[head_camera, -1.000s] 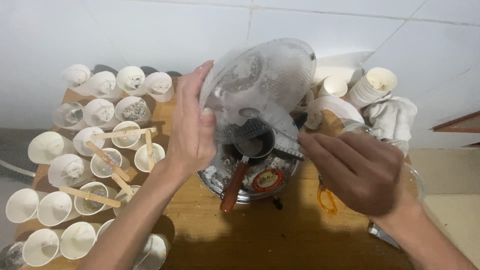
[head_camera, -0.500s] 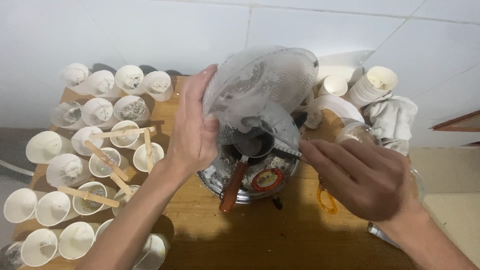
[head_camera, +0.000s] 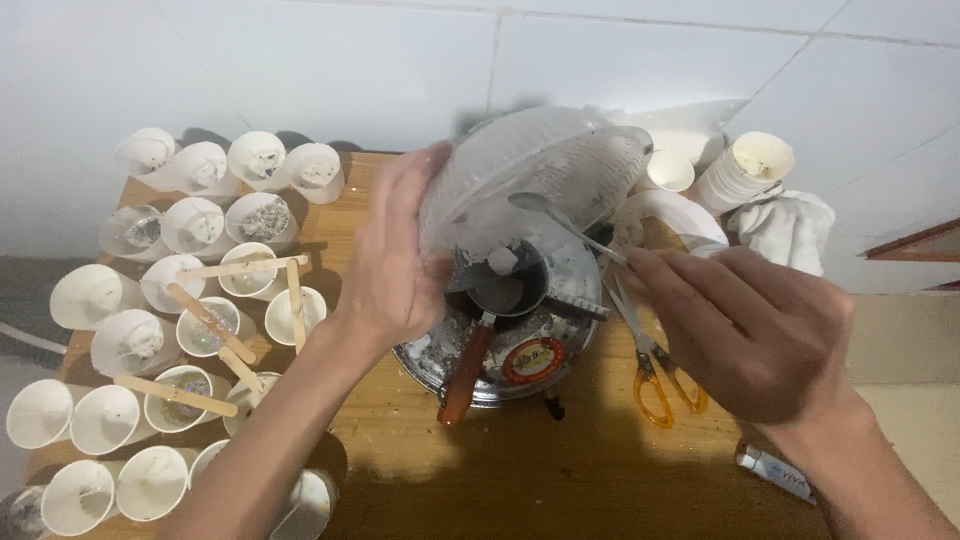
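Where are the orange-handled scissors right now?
In the head view, the scissors lie flat on the wooden table, just right of the round metal tray and partly under the right hand.

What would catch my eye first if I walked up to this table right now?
Probably the clear glass bowl, tipped on its side by the left hand above a small dark pot on a round metal stove at the table's middle. The right hand reaches a spoon into the bowl. To the left, rows of white paper cups crowd the wooden table, some with wooden sticks laid across them.
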